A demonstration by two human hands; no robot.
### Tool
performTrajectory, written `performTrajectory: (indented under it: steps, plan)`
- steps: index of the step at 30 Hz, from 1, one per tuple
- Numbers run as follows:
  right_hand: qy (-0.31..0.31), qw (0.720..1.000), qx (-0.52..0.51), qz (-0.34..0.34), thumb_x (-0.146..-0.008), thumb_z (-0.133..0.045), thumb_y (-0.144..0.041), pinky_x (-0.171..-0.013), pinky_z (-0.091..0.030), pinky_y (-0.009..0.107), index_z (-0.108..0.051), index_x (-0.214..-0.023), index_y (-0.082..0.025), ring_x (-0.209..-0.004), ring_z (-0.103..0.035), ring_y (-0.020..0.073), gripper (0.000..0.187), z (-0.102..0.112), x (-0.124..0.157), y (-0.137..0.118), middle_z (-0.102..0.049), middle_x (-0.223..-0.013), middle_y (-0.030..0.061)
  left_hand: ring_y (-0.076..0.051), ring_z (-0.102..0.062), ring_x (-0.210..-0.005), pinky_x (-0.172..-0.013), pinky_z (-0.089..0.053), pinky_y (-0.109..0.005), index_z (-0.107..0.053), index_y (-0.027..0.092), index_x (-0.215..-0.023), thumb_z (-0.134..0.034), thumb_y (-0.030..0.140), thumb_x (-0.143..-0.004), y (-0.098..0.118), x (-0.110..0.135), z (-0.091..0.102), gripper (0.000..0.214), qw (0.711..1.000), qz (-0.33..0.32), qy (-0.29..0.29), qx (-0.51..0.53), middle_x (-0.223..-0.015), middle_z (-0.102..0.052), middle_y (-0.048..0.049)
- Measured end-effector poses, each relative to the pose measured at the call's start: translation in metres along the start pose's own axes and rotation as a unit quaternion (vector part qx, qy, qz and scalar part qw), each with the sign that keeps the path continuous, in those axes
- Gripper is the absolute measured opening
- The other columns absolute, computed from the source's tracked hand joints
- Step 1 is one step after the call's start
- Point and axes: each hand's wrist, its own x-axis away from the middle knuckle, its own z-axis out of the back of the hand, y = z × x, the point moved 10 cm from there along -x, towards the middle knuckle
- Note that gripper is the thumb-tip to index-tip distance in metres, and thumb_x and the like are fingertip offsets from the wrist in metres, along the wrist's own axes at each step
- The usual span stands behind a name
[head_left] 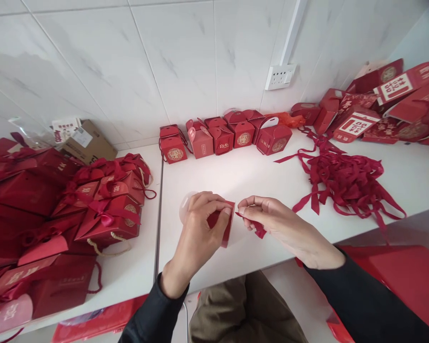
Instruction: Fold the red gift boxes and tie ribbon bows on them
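My left hand (200,228) grips a small red gift box (226,224) above the white table (243,176), fingers wrapped over its top and a pale flap showing behind them. Just to its right, my right hand (275,221) pinches a red ribbon (257,228) between thumb and forefinger, the ribbon's end reaching toward the box's side. The two hands are almost touching. Most of the box is hidden by my left fingers.
A row of small folded red boxes (221,136) lines the wall. A pile of loose red ribbons (343,181) lies at right, with flat red cartons (386,109) behind. Ribbon-tied red boxes (107,205) crowd the left table. A red stool (407,281) stands lower right.
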Motion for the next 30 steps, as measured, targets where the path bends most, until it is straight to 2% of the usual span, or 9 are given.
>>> performTrajectory:
  steps: [14,18,22,24,26,28,30]
  plan:
    - [-0.007,1.000,0.000,0.019,-0.088,-0.070,-0.045,-0.066,-0.037,0.028,-0.061,-0.096,-0.021,-0.075,-0.055,0.0158,0.027,-0.005,-0.001,-0.005,-0.061,-0.077,-0.0006,-0.022,-0.061,-0.106,-0.103,-0.043,-0.045,-0.068,0.024,-0.083,-0.059,0.021,-0.095,0.004,-0.003,-0.005,0.015,1.000,-0.006,-0.023,0.016,-0.097,-0.073,-0.0006]
    - [0.017,0.999,0.025,0.045,-0.092,-0.065,-0.039,-0.073,-0.040,0.029,-0.063,-0.099,-0.021,-0.084,-0.056,0.0156,0.020,-0.002,-0.001,-0.010,-0.064,-0.088,0.0005,-0.024,-0.060,-0.110,-0.106,-0.042,-0.046,-0.064,0.024,-0.086,-0.054,0.021,-0.097,0.005,-0.004,0.002,0.015,1.000,-0.020,0.001,-0.015,-0.098,-0.073,-0.0016]
    - [0.063,0.994,0.050,0.073,-0.094,-0.062,-0.033,-0.083,-0.040,0.030,-0.065,-0.096,-0.022,-0.091,-0.057,0.0161,0.012,0.005,-0.002,-0.015,-0.065,-0.096,0.0002,-0.025,-0.060,-0.114,-0.106,-0.044,-0.047,-0.061,0.023,-0.090,-0.053,0.023,-0.097,0.011,-0.002,0.024,0.011,0.995,-0.047,0.063,-0.057,-0.101,-0.072,-0.0037]
    - [0.102,0.993,-0.010,0.052,-0.089,-0.067,-0.028,-0.083,-0.039,0.029,-0.067,-0.095,-0.023,-0.092,-0.056,0.0158,0.009,0.016,-0.004,-0.009,-0.064,-0.095,-0.0008,-0.025,-0.061,-0.112,-0.099,-0.048,-0.045,-0.061,0.023,-0.090,-0.054,0.025,-0.096,0.010,0.000,0.041,0.010,0.989,-0.036,0.112,-0.089,-0.101,-0.072,-0.0050]
    - [0.137,0.984,-0.108,0.018,-0.083,-0.069,-0.026,-0.081,-0.039,0.029,-0.068,-0.095,-0.023,-0.089,-0.055,0.0153,0.013,0.026,-0.006,0.003,-0.062,-0.096,-0.0009,-0.028,-0.062,-0.110,-0.095,-0.051,-0.046,-0.062,0.023,-0.087,-0.056,0.027,-0.093,0.004,0.001,0.059,0.010,0.979,-0.010,0.160,-0.129,-0.101,-0.073,-0.0062]
    - [0.151,0.970,-0.189,-0.010,-0.079,-0.069,-0.028,-0.076,-0.040,0.029,-0.067,-0.096,-0.023,-0.085,-0.054,0.0152,0.018,0.031,-0.008,0.015,-0.061,-0.097,0.0002,-0.031,-0.062,-0.111,-0.094,-0.051,-0.051,-0.063,0.023,-0.085,-0.056,0.028,-0.091,-0.008,0.001,0.075,0.010,0.968,0.028,0.185,-0.168,-0.101,-0.073,-0.0065]
    - [0.156,0.962,-0.223,-0.022,-0.078,-0.067,-0.031,-0.070,-0.040,0.029,-0.065,-0.098,-0.022,-0.081,-0.054,0.0153,0.022,0.035,-0.009,0.022,-0.061,-0.096,0.0015,-0.035,-0.062,-0.112,-0.095,-0.050,-0.057,-0.064,0.024,-0.083,-0.057,0.029,-0.088,-0.023,0.001,0.090,0.010,0.958,0.083,0.194,-0.197,-0.099,-0.073,-0.0054]
